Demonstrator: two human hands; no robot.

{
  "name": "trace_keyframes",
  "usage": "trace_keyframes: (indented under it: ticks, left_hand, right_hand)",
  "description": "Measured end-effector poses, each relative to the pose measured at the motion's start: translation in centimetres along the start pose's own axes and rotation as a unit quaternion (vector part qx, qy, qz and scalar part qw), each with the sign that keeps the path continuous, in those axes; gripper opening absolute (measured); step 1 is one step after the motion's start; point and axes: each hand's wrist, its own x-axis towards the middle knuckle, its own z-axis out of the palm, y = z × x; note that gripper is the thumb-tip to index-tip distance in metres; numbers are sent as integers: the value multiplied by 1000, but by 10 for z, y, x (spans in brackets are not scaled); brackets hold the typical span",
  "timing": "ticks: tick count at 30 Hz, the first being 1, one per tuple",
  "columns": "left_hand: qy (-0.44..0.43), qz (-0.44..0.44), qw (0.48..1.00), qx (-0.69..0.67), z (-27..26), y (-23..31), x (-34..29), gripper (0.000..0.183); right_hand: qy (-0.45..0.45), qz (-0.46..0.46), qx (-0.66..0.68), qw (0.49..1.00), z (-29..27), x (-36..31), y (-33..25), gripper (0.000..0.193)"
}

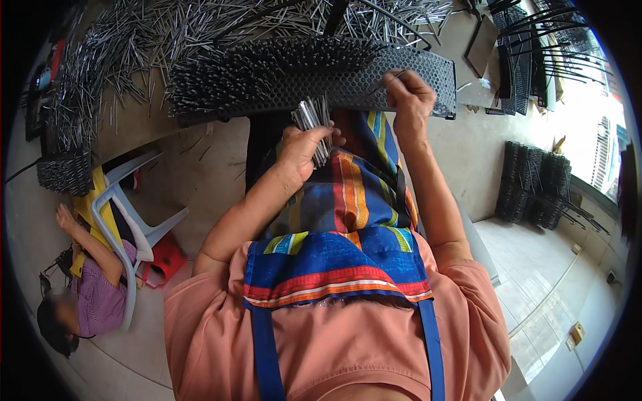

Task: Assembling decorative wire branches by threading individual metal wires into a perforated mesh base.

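My left hand (299, 150) is wrapped round a bundle of thin silvery metal rods (309, 115), held above my lap at the near edge of a perforated black panel (428, 70). The panel is long and slightly curved, covered with small round holes. Many dark rods (224, 80) stand packed in its left and far holes, while the holes toward the right show bare. Over the right part of the panel, my right hand (410, 97) is closed in a pinch on what looks like one thin metal rod, partly blurred and hidden by the fingers.
Loose rods (140, 50) lie heaped across the table behind and left. Another rod-filled block (65, 170) sits at left, near a seated person (100, 294) on a pale plastic chair (107, 214). Black racks (531, 180) stand on the floor at right. A striped apron (341, 267) covers my lap.
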Motion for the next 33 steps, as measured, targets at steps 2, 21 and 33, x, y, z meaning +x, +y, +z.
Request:
trace_keyframes:
  ticks: [2, 21, 33]
  left_hand:
    - [-2, 22, 1000, -15, -2, -6, -4, 21]
    - [-36, -4, 999, -40, 1, -4, -2, 20]
    - [-29, -3, 998, -52, -2, -3, 1, 20]
  right_hand:
    - [30, -46, 21, 998, 0, 12, 2, 1]
    - [-10, -232, -180, 956, 2, 26, 10, 8]
    - [-1, -272, -342, 900, 11, 30, 8, 8]
